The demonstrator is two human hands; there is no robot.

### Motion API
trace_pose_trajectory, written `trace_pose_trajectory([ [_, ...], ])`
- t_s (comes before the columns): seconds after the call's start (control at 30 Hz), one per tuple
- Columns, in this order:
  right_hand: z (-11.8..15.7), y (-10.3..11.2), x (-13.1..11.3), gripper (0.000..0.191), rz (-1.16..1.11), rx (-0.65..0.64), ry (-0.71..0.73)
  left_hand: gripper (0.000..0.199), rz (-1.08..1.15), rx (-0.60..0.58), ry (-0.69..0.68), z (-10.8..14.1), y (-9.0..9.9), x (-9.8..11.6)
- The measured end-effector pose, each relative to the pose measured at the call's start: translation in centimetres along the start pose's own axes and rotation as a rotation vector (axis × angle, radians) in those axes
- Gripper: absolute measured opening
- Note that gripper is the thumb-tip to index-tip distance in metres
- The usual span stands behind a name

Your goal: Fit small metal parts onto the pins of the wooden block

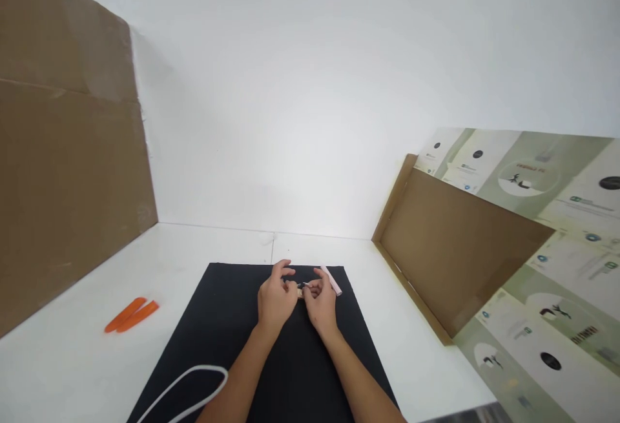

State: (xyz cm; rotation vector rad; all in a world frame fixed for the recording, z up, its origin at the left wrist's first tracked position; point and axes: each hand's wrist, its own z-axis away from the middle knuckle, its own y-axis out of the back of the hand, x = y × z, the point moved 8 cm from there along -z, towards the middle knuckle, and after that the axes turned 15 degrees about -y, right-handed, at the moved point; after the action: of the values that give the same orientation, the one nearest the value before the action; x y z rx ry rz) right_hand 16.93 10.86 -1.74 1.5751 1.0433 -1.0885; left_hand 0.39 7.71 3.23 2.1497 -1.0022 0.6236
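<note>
Over the black mat (300, 358), both hands meet near its far edge. My left hand (276, 299) comes in from the left, its thumb and a finger pinched on a small beige piece (300, 293) while other fingers stick up. My right hand (320, 305) pinches at the right side of the same piece, with its fingers curled. A thin pale tip shows between the two hands; its kind is too small to tell. Just beyond my right hand lies a pale pink, flat strip (332, 281), partly hidden by the fingers.
Two orange elongated pieces (130, 314) lie on the white table (72, 378) to the left. A white cable loop (194, 374) crosses the mat's near left. Brown cardboard (68, 139) stands at left, and an open printed cardboard box (465, 242) at right. A white wall rises behind.
</note>
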Motion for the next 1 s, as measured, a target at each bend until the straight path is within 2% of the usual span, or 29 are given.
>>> trace_pose_trajectory([
  [0.13, 0.4, 0.3, -1.0, 0.044, 0.175, 0.073, 0.086, 0.044, 0.065, 0.127, 0.053, -0.2, 1.2, -1.4],
  [0.23, 0.2, 0.3, -1.1, 0.035, 0.227, 0.086, 0.107, 0.042, 0.108, 0.171, 0.072, -0.2, 1.5, -2.1],
  [0.47, 0.0, 0.1, -0.8, 0.018, 0.234, 0.060, 0.083, 0.041, 0.099, 0.161, 0.095, -0.3, 1.4, -2.6],
  [0.57, 0.1, 0.1, -0.9, 0.017, 0.255, 0.049, 0.076, 0.042, 0.079, 0.169, 0.123, -0.4, 1.8, -3.3],
  [0.67, 0.2, 0.2, -0.9, 0.027, 0.260, 0.047, 0.084, 0.043, -0.004, 0.160, 0.159, -0.8, 2.7, -4.8],
  [0.73, 0.1, 0.3, -0.6, 0.040, 0.239, 0.050, 0.071, 0.040, -0.151, 0.086, 0.214, -1.1, 3.2, -6.4],
  [0.83, 0.1, 0.3, -0.2, 0.052, 0.205, 0.039, 0.056, 0.032, -0.213, 0.010, 0.237, -1.5, 3.8, -8.4],
  [0.93, 0.0, 0.9, -0.3, 0.061, 0.212, 0.052, 0.063, 0.033, -0.232, -0.136, 0.202, -1.7, 3.1, -9.2],
  [1.0, -0.3, 2.0, -0.6, 0.063, 0.257, 0.103, 0.065, 0.033, -0.239, -0.233, 0.162, -1.5, 2.3, -9.1],
])
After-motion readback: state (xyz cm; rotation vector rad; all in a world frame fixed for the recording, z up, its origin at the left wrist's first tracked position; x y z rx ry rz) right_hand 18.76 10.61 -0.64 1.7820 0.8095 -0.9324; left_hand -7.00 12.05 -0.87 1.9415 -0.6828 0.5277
